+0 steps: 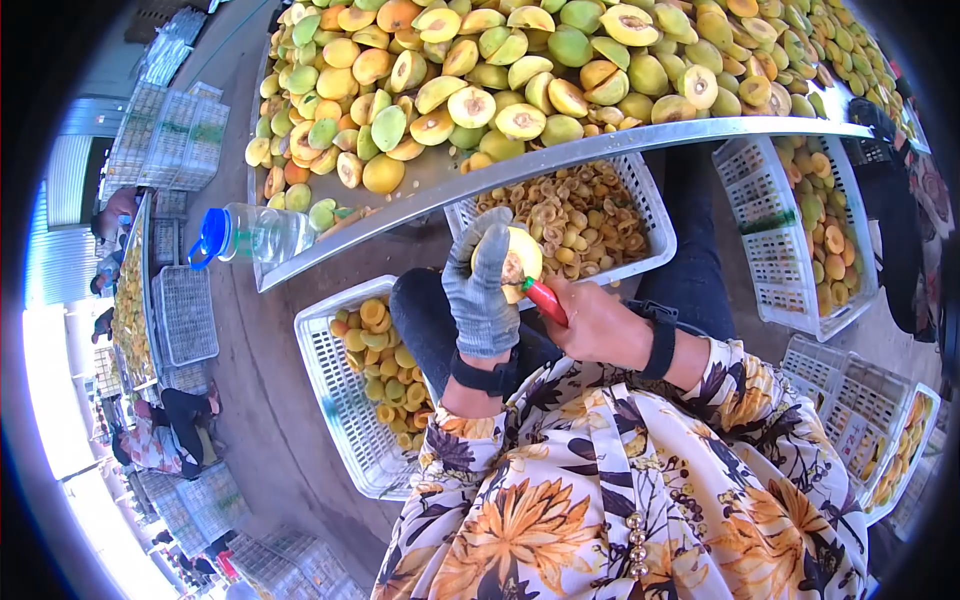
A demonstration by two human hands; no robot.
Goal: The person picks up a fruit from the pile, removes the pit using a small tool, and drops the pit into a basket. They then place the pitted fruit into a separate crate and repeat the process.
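Observation:
In a grey glove, my left hand holds a halved yellow fruit with its cut, brownish centre showing. My bare right hand is closed round a small red-handled tool, whose green-ringed tip meets the fruit's lower edge. Both hands are over my lap, just below the metal table's edge. Beyond them, a white crate holds many small brown-yellow pieces. A heap of cut and whole fruit covers the tabletop.
At lower left stands a white crate of fruit halves. A clear bottle with a blue cap is at the table's left corner. More fruit crates stand at right. Other people sit far left by another fruit table and stacked crates.

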